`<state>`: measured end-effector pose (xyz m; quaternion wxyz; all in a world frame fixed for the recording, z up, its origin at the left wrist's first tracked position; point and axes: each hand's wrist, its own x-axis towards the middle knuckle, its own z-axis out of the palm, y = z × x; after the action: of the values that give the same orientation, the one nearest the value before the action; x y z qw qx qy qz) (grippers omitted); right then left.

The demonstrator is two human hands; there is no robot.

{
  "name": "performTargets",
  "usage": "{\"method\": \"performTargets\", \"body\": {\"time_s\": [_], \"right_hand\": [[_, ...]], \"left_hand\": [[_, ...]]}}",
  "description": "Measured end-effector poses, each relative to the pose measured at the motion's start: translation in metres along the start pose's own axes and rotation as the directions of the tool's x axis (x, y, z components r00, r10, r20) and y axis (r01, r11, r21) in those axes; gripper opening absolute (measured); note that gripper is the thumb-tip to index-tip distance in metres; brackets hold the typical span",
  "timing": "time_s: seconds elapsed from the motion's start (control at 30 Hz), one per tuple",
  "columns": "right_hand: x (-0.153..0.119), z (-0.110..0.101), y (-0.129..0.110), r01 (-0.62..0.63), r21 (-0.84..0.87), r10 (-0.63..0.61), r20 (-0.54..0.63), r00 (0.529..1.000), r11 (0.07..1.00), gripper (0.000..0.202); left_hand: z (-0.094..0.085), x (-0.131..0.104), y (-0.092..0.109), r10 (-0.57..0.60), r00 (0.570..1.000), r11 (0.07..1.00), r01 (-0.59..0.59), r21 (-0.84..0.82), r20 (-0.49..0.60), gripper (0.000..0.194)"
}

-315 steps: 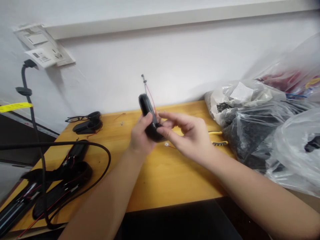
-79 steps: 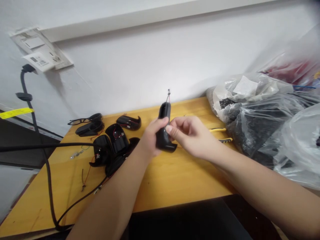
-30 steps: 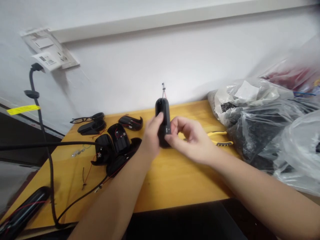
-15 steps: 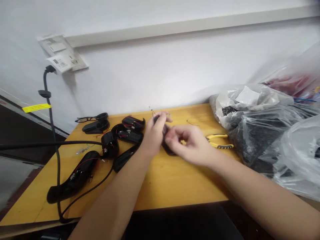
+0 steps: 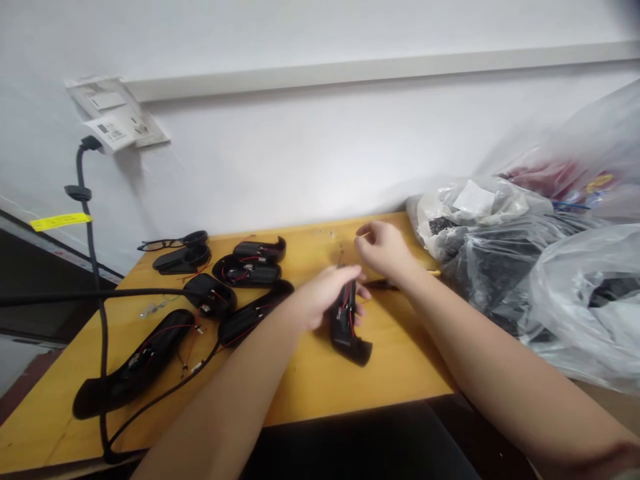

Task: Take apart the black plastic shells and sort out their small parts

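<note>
Hands apart: left (image 5: 327, 297) clamped on black housing (image 5: 344, 320) above table (image 5: 310, 387), right (image 5: 383, 250) holding nothing discernible, near back edge.

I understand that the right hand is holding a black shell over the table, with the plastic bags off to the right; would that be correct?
Not quite: the head view shows the left hand holding that black shell over the table, while the right hand is apart from it. The plastic bags are indeed off to the right.
</note>
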<state>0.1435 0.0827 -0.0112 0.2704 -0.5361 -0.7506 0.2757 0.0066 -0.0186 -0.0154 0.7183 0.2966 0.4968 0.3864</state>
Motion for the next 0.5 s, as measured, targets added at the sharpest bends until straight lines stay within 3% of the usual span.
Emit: {"method": "performTargets", "body": {"time_s": [0.1, 0.27, 0.4, 0.5], "right_hand": [[0.011, 0.021, 0.003, 0.016, -0.086, -0.009, 0.084, 0.996, 0.996, 0.047], [0.026, 0.039, 0.002, 0.015, -0.195, 0.011, 0.131, 0.991, 0.981, 0.060], [0.042, 0.039, -0.012, -0.058, -0.227, 0.090, 0.130, 0.987, 0.972, 0.052], [0.053, 0.047, -0.023, -0.131, -0.272, 0.162, 0.093, 0.982, 0.953, 0.039]], "left_hand": [[0.000, 0.006, -0.008, -0.026, 1.000, 0.997, 0.025, 0.080, 0.008, 0.030], [-0.005, 0.012, -0.007, -0.049, 0.986, 0.995, 0.063, -0.081, 0.160, 0.053], [-0.008, 0.011, -0.001, 0.026, 0.972, 0.974, 0.028, -0.223, 0.233, 0.075], [-0.009, 0.006, 0.001, 0.134, 0.958, 0.938, -0.040, -0.343, 0.255, 0.080]]}}
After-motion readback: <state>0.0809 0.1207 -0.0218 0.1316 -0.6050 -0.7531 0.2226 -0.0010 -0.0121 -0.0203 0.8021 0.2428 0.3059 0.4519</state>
